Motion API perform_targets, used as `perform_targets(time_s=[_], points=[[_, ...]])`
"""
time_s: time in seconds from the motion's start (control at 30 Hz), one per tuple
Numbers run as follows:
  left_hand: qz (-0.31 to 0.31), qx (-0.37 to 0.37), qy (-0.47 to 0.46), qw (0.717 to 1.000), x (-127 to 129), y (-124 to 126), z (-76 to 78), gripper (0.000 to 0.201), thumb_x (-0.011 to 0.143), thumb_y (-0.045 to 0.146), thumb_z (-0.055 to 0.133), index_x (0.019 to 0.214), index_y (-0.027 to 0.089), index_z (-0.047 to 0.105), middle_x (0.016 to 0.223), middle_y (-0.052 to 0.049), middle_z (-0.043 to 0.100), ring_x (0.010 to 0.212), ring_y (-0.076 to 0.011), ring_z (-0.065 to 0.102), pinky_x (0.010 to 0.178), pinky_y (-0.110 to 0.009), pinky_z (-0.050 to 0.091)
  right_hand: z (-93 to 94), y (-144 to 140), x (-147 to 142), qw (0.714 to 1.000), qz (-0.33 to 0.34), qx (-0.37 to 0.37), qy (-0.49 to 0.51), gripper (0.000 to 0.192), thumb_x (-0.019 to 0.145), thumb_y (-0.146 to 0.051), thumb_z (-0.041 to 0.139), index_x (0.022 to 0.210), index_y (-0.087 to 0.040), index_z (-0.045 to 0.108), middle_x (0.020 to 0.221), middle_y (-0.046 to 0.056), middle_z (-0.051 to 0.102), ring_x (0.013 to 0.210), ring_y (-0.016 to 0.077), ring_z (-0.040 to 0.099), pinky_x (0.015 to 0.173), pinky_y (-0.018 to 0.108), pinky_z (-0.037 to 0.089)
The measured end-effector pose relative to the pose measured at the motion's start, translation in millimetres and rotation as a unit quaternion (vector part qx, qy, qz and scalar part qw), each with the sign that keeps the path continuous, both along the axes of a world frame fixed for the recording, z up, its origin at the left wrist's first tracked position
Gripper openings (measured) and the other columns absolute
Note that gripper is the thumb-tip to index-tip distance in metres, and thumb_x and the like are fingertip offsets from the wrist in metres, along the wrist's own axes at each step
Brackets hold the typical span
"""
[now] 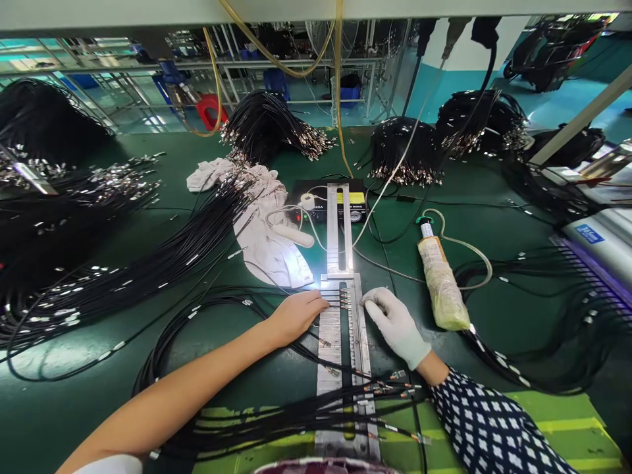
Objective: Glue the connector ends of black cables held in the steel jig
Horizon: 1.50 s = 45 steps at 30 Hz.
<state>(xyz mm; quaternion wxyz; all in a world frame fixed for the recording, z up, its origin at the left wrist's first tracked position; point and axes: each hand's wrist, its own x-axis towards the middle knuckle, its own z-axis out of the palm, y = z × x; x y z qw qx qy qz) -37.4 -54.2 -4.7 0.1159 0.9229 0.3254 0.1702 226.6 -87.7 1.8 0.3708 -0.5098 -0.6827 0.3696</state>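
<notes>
A long metal fixture [340,260] with slots lies down the middle of the green table. Thin black cables [306,349] with metal-tipped ends lie across its near part. My bare left hand [296,315] rests at the fixture's left edge, fingertips on cable ends seated in the slots. My right hand [395,324], in a white glove, touches the fixture's right edge at the same row. Whether either hand grips a cable, I cannot tell.
A wrapped glue syringe [441,280] with a tube lies right of the fixture. A white cloth [264,220] and a small black controller box [309,197] sit behind. Bundles of black cables [269,125] cover the left and far side. A machine [600,243] stands at right.
</notes>
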Motion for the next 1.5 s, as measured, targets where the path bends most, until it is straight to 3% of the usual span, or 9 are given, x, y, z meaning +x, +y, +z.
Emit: perform_targets(time_s=[0.2, 0.4, 0.57, 0.63, 0.77, 0.93, 1.1, 1.27, 1.5], points=[[-0.021, 0.023, 0.007, 0.999, -1.2, 0.7, 0.7, 0.032, 0.102, 0.022, 0.032, 0.105, 0.015, 0.063, 0.088, -0.007, 0.063, 0.078, -0.0159, 0.059, 0.072, -0.026, 0.051, -0.4, -0.7, -0.1, 1.0, 0.007, 0.014, -0.012, 0.018, 0.096, -0.028, 0.046, 0.088, -0.022, 0.06, 0.093, 0.005, 0.062, 0.092, 0.0202, 0.058, 0.086, 0.035, 0.047], [-0.022, 0.014, -0.015, 1.0, -2.5, 1.5, -6.5, 0.029, 0.101, 0.021, 0.035, 0.105, 0.016, 0.063, 0.09, -0.006, 0.064, 0.082, -0.0162, 0.06, 0.075, -0.027, 0.05, -4.4, -2.6, -0.2, 0.997, 0.032, 0.048, -0.052, 0.023, 0.098, -0.023, 0.037, 0.103, -0.024, 0.06, 0.108, 0.007, 0.059, 0.105, 0.0209, 0.056, 0.097, 0.038, 0.045], [0.015, 0.124, 0.036, 0.992, -6.4, -15.4, -6.2, 0.032, 0.099, 0.013, 0.036, 0.116, 0.016, 0.062, 0.11, -0.013, 0.061, 0.103, -0.0236, 0.054, 0.086, -0.037, 0.043, -6.4, -2.8, 0.8, 0.996, 0.042, 0.048, -0.06, 0.024, 0.099, -0.023, 0.036, 0.105, -0.025, 0.059, 0.109, 0.007, 0.057, 0.107, 0.0211, 0.055, 0.098, 0.039, 0.045], [0.043, 0.14, 0.086, 0.985, -7.2, -23.1, -2.8, 0.035, 0.097, 0.011, 0.037, 0.12, 0.019, 0.062, 0.109, -0.012, 0.061, 0.101, -0.025, 0.052, 0.086, -0.04, 0.039, -6.6, -2.4, 1.0, 0.996, 0.044, 0.051, -0.06, 0.024, 0.099, -0.024, 0.036, 0.104, -0.025, 0.059, 0.109, 0.007, 0.057, 0.107, 0.0212, 0.055, 0.098, 0.039, 0.045], [0.044, 0.06, 0.133, 0.988, -8.3, -28.7, 1.0, 0.041, 0.097, 0.01, 0.034, 0.131, 0.019, 0.055, 0.089, -0.008, 0.06, 0.082, -0.0206, 0.05, 0.075, -0.035, 0.037, -5.6, 0.0, -0.3, 0.996, 0.039, 0.055, -0.063, 0.023, 0.099, -0.024, 0.037, 0.101, -0.024, 0.06, 0.106, 0.007, 0.058, 0.105, 0.0217, 0.056, 0.096, 0.04, 0.046], [0.043, -0.044, 0.06, 0.996, -14.7, -25.8, 6.8, 0.04, 0.101, 0.016, 0.031, 0.136, 0.022, 0.051, 0.095, -0.006, 0.061, 0.086, -0.019, 0.051, 0.078, -0.032, 0.038, -4.8, -0.6, 0.1, 0.996, 0.033, 0.065, -0.057, 0.023, 0.098, -0.025, 0.038, 0.099, -0.023, 0.06, 0.104, 0.007, 0.06, 0.104, 0.0222, 0.057, 0.096, 0.041, 0.046], [0.067, -0.017, 0.09, 0.994, -25.9, -37.6, 26.4, 0.024, 0.099, 0.019, 0.043, 0.119, 0.019, 0.056, 0.104, -0.006, 0.063, 0.097, -0.0209, 0.051, 0.084, -0.036, 0.035, -9.1, -16.6, 8.1, 0.993, 0.058, 0.084, -0.052, 0.024, 0.099, -0.024, 0.038, 0.103, -0.023, 0.061, 0.108, 0.008, 0.06, 0.105, 0.0213, 0.057, 0.098, 0.04, 0.046], [0.105, 0.012, 0.167, 0.98, -30.7, -44.3, 32.5, 0.01, 0.091, 0.009, 0.052, 0.092, 0.017, 0.058, 0.093, -0.005, 0.061, 0.09, -0.0225, 0.048, 0.076, -0.036, 0.031, -12.0, -24.1, 10.1, 0.992, 0.056, 0.085, -0.076, 0.022, 0.098, -0.023, 0.039, 0.101, -0.023, 0.061, 0.106, 0.007, 0.061, 0.104, 0.0216, 0.058, 0.096, 0.041, 0.047], [0.066, -0.002, 0.062, 0.996, -42.5, -41.4, 32.5, 0.013, 0.096, 0.016, 0.049, 0.088, 0.018, 0.059, 0.089, -0.003, 0.061, 0.088, -0.0182, 0.05, 0.078, -0.033, 0.033, -10.4, -20.9, 8.4, 0.992, 0.051, 0.089, -0.076, 0.021, 0.097, -0.024, 0.04, 0.099, -0.023, 0.061, 0.103, 0.007, 0.062, 0.1, 0.0212, 0.059, 0.093, 0.039, 0.049]])
